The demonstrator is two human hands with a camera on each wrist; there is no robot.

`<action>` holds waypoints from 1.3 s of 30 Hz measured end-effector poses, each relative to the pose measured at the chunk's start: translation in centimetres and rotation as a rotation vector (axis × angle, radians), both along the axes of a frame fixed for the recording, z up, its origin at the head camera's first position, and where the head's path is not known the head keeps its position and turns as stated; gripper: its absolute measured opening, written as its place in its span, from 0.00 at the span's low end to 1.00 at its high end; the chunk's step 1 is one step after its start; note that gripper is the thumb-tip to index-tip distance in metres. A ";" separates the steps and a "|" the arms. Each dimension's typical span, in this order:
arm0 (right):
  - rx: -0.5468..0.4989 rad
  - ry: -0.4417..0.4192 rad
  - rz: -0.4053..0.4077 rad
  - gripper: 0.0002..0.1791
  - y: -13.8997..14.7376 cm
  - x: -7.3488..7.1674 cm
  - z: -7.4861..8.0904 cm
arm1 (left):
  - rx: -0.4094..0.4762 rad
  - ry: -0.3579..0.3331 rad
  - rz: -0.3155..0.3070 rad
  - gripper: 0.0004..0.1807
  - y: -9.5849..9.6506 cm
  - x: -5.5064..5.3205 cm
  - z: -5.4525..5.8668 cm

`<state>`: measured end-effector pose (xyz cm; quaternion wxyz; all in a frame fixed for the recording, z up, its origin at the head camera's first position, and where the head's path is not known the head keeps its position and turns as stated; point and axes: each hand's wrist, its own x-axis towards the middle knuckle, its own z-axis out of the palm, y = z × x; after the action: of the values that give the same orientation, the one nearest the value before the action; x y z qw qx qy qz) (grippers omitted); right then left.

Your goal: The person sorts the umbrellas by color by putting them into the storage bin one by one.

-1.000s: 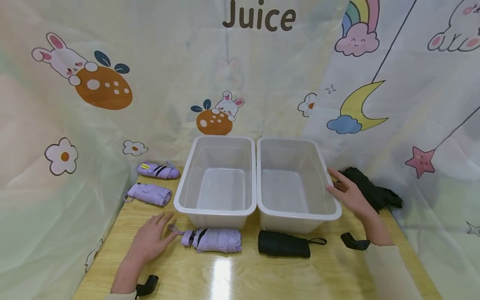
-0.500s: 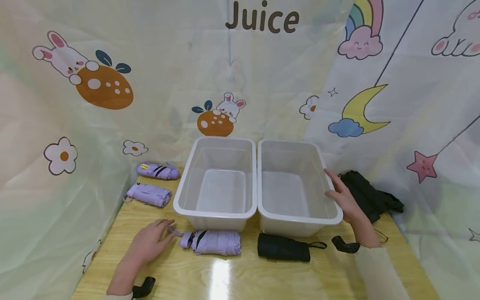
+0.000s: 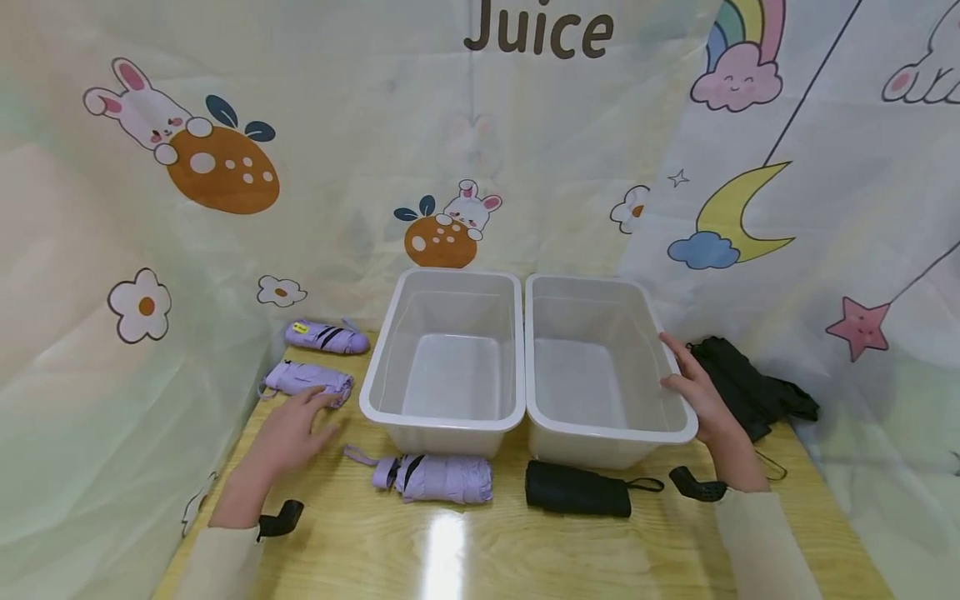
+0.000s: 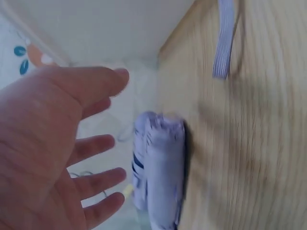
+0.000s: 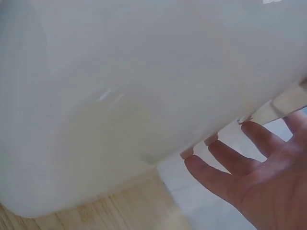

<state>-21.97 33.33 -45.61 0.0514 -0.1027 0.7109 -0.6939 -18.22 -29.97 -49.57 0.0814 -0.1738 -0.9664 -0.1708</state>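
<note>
My left hand [image 3: 288,437] reaches over the table at the left, fingers spread. In the head view its fingertips overlap the near end of a lilac folding umbrella [image 3: 300,377]; the left wrist view shows that umbrella [image 4: 164,167] beyond the fingers, nothing in the hand. Another lilac folding umbrella [image 3: 326,337] lies just behind. My right hand [image 3: 708,408] rests at the outer side of the right white bin [image 3: 611,435], thumb at the rim. In the right wrist view straight fingers [image 5: 208,175] touch the bin's outer wall.
A left white bin [image 3: 450,423] stands against the right one. In front lie a lilac folding umbrella [image 3: 447,479] and a black one [image 3: 577,489] with a loop. A loose black fabric bundle [image 3: 742,379] lies behind my right hand. A printed curtain [image 3: 337,125] hangs behind the table.
My left hand has moved up and away from the strap of the front lilac umbrella to the lilac umbrella farther back. My right hand has settled closer against the right bin's side.
</note>
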 end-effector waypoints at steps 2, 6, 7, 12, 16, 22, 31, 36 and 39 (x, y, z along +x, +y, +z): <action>-0.022 -0.006 -0.004 0.38 0.2 0.0 -0.1 | 0.011 -0.006 -0.010 0.28 -0.7 -0.8 0.1; -0.038 0.000 0.002 0.37 0.3 -0.1 -0.3 | 0.032 -0.029 -0.004 0.31 -2.3 -2.3 -0.1; -0.042 -0.001 0.007 0.37 0.2 -0.1 -0.3 | 0.031 -0.030 0.001 0.32 -2.8 -2.7 -0.3; -0.063 -0.017 0.012 0.38 0.1 -0.2 -0.3 | -0.053 -0.021 0.009 0.40 -4.3 -5.0 -1.3; -0.061 -0.013 0.001 0.38 -0.1 -0.4 -0.2 | -0.190 -0.009 -0.014 0.45 -5.1 -6.5 -1.9; -0.053 -0.014 -0.013 0.38 -0.1 -0.2 -0.1 | -0.267 -0.031 -0.066 0.46 -5.3 -7.9 -2.0; -0.108 0.015 -0.001 0.37 -0.1 -0.1 -0.2 | -0.251 -0.103 -0.049 0.50 -6.0 -9.2 -2.9; -0.134 0.011 -0.001 0.36 -0.1 0.0 -0.5 | -0.161 -0.089 -0.002 0.55 -6.4 -9.5 -4.2; -0.136 0.006 -0.015 0.36 -0.2 0.0 -0.6 | -0.139 -0.061 0.023 0.56 -6.3 -9.8 -4.8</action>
<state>-21.95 33.10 -46.22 0.0371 -0.1028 0.6631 -0.7405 -28.00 -36.28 -54.35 0.0417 -0.1627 -0.9799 -0.1076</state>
